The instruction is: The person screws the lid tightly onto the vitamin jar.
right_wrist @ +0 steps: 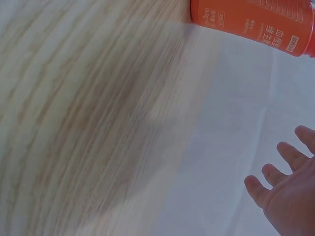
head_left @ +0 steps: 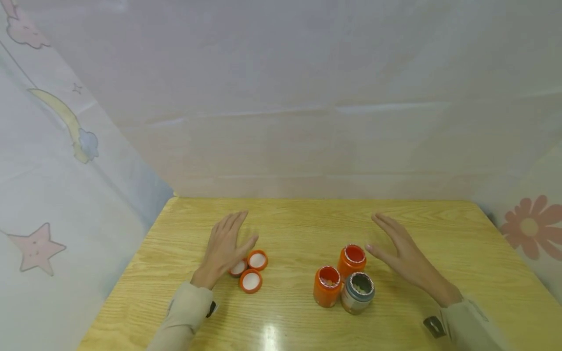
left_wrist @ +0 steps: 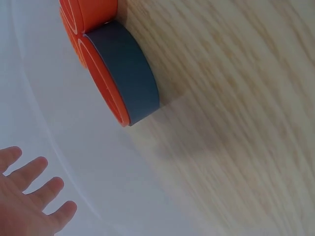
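My left hand [head_left: 223, 246] hovers above the table with fingers extended, holding nothing. Just to its right, three caps lie with their white insides facing up: two orange caps [head_left: 251, 281] and a dark grey-blue cap [left_wrist: 125, 71] with an orange inner rim, partly hidden by the hand in the head view. My right hand [head_left: 404, 256], also empty with straight fingers, is held to the right of three uncapped jars. Two are orange jars [head_left: 326, 292]; one is a grey jar [head_left: 356, 297]. Small pale pieces show inside the front orange jar and the grey one.
The jars and caps stand apart on a light wood-grain table [head_left: 290, 224]. A pale cloth backdrop [head_left: 281, 146] rises behind the table's far edge, with printed cloth at the left and right sides.
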`<state>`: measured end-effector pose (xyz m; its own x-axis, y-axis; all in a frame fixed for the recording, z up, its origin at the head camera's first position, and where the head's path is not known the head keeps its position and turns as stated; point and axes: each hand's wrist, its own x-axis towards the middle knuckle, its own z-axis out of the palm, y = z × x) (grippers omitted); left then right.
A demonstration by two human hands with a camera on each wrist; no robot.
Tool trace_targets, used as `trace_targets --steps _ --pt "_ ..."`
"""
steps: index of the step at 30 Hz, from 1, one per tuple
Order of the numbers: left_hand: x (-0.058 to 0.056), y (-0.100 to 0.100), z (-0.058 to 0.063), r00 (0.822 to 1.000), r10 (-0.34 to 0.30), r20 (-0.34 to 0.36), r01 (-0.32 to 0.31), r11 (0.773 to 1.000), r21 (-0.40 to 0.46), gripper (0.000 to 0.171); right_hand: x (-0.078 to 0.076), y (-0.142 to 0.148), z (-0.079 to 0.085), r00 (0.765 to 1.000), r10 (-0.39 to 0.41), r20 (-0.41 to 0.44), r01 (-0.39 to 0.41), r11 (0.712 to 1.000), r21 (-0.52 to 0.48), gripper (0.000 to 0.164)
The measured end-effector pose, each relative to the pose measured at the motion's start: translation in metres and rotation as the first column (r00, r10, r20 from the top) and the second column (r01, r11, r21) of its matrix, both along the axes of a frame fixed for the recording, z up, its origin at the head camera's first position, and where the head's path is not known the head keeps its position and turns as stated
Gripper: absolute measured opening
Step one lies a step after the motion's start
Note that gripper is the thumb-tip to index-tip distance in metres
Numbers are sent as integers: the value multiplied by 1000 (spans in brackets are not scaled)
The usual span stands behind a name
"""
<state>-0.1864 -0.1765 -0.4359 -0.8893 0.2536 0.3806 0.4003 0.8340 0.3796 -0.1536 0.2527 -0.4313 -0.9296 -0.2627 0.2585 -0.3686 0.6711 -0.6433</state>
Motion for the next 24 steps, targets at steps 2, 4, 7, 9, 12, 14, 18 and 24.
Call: trace_targets --steps 2,4,7,9,12,14,18,24 --pt "1 0 0 1000 -4 5 4 1000 2 67 1 0 -1 1000 7 -6 -7 1000 1 74" --pt "2 -1 -1 1000 -8 17 8 1000 3 67 2 1 -2 1000 10 0 -10 1000 -1 73" --pt "4 -2 -1 999 -15 35 15 1000 10 68 5 1 -3 1000 11 10 -11 1000 -3 73" --pt "5 -2 -2 999 -18 45 18 1000 9 67 7 1 -3 1000 17 22 -17 1000 -7 72" --pt "7 -3 -2 998 -22 53 22 1000 6 67 9 0 -4 999 39 32 -39 999 -9 71" --pt "8 -4 -3 998 -24 63 24 1000 6 67 10 -1 -5 998 52 35 -52 999 -14 70" --pt "11 -5 -3 995 -37 89 35 999 16 68 12 -4 -7 997 74 32 -73 997 -33 70" --pt "16 -7 -7 993 -52 102 49 998 31 68 16 -8 -11 995 95 35 -93 995 -42 70"
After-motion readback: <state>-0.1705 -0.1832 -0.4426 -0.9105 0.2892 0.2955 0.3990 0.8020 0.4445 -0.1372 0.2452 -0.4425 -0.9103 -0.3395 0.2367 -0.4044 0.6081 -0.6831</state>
